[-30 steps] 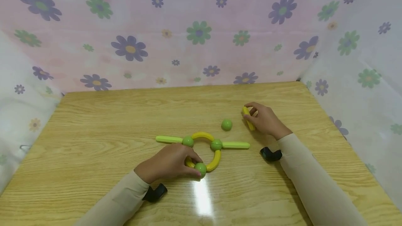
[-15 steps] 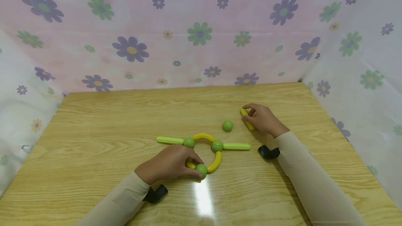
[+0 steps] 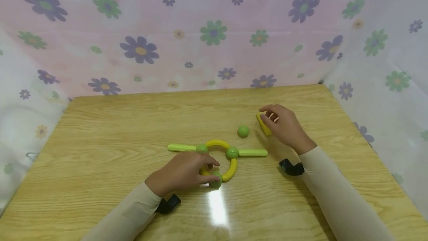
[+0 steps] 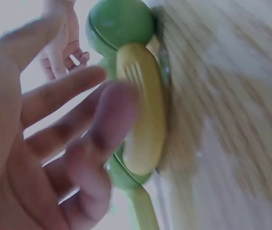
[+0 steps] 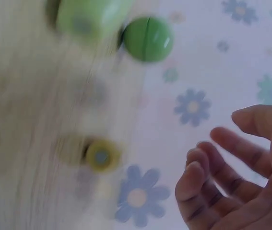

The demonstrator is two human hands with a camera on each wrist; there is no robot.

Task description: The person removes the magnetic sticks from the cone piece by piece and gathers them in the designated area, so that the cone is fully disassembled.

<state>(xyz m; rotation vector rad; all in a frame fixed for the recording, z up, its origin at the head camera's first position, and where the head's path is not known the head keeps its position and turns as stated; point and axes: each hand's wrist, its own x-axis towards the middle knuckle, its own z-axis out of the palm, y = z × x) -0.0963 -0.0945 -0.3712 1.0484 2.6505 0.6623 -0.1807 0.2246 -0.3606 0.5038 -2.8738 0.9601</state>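
Observation:
My left hand [image 3: 185, 172] hovers over the near side of a toy ring, thumb and forefinger spread around the near green ball [image 3: 216, 183]. In the left wrist view its fingers are loosely bent in front of a yellow curved piece [image 4: 147, 110], not wrapped round it. The ring joins yellow curved pieces [image 3: 230, 170] and green balls [image 3: 232, 153], with light green rods [image 3: 253, 153] sticking out at left and right. My right hand [image 3: 284, 124] is raised beside a loose yellow piece [image 3: 264, 124]; the right wrist view shows a gap between fingers and the piece's round end [image 5: 102, 155].
A single green ball [image 3: 243, 131] sits on the wood-grain table [image 3: 117, 129], between the ring and the loose yellow piece. A flowered cloth [image 3: 174, 47] hangs behind the table and along its sides. Black wrist devices [image 3: 291, 167] jut inward from both sleeves.
My right hand has let go of the yellow piece and lifted off it. My left thumb and forefinger have loosened from the near green ball and risen slightly.

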